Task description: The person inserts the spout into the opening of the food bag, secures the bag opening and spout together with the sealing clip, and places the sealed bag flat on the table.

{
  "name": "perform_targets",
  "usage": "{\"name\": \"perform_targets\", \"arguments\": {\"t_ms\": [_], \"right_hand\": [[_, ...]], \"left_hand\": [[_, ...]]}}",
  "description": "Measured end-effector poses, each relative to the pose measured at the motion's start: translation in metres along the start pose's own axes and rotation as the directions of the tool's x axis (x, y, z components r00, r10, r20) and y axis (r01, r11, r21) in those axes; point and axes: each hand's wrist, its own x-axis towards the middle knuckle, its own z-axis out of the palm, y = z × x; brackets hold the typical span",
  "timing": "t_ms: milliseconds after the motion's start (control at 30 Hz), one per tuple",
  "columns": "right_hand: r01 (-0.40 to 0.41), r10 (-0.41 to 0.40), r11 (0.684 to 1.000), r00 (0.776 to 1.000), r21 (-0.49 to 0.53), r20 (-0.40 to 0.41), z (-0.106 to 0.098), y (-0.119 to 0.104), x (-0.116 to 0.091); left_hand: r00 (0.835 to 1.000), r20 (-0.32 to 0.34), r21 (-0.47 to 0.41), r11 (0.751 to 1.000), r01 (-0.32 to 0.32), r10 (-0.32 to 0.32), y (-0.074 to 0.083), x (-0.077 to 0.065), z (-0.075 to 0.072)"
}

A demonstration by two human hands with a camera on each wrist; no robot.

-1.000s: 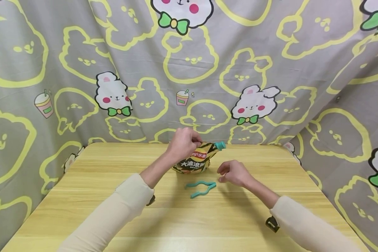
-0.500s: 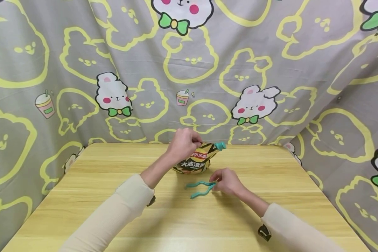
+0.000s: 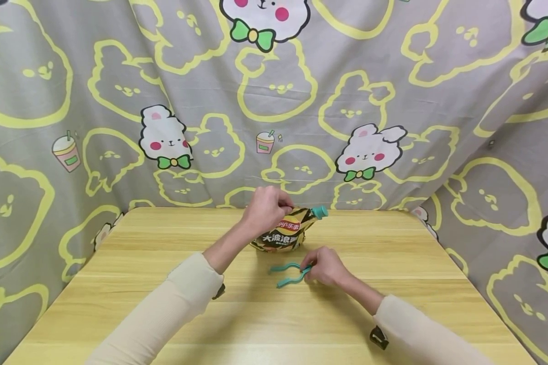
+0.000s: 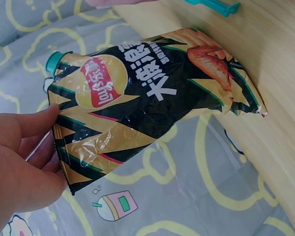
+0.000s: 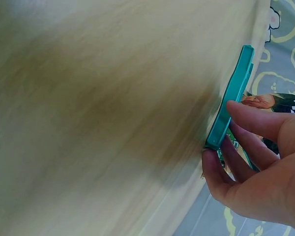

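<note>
A black-and-gold Lay's chip bag (image 4: 137,83) stands near the table's back edge, and my left hand (image 3: 266,209) pinches its top edge between thumb and fingers. From one upper corner of the bag juts a teal cap-like piece (image 3: 319,212). In front of the bag, a teal bag clip (image 3: 292,279) lies on the table with its two wavy arms spread, pointing left. My right hand (image 3: 325,267) pinches the joined end of this clip; the right wrist view has the thumb (image 5: 250,118) against the clip's side and the fingers round behind it.
The light wood table (image 3: 187,324) carries both things. Directly behind it hangs a grey curtain (image 3: 201,86) printed with yellow outlines and white rabbits, which also closes in the left and right sides.
My right hand has come left and slightly down from beside the clip, and its fingers have taken the clip's joined end. My left hand and the chip bag have stayed put.
</note>
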Motion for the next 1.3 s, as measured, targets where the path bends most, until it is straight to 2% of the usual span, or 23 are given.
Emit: {"name": "perform_targets", "arguments": {"t_ms": [267,533,1000,1300], "right_hand": [[0.042,-0.042,0.998,0.999,-0.055,0.001,0.005,0.000,0.001],[0.025,-0.026,0.995,1.000,-0.092,-0.012,0.006,-0.004,0.002],[0.031,-0.032,0.998,0.999,-0.054,-0.003,0.002,-0.001,-0.001],[0.041,-0.042,0.998,0.999,-0.044,-0.029,-0.015,0.003,-0.004]], "left_hand": [[1.000,0.006,-0.005,1.000,0.005,-0.005,0.001,-0.001,-0.001],[1.000,0.004,-0.006,1.000,0.005,-0.005,0.001,0.000,-0.001],[1.000,0.001,-0.010,1.000,0.012,-0.012,0.000,0.000,-0.001],[1.000,0.012,-0.010,1.000,0.026,-0.026,0.001,0.001,-0.001]]}}
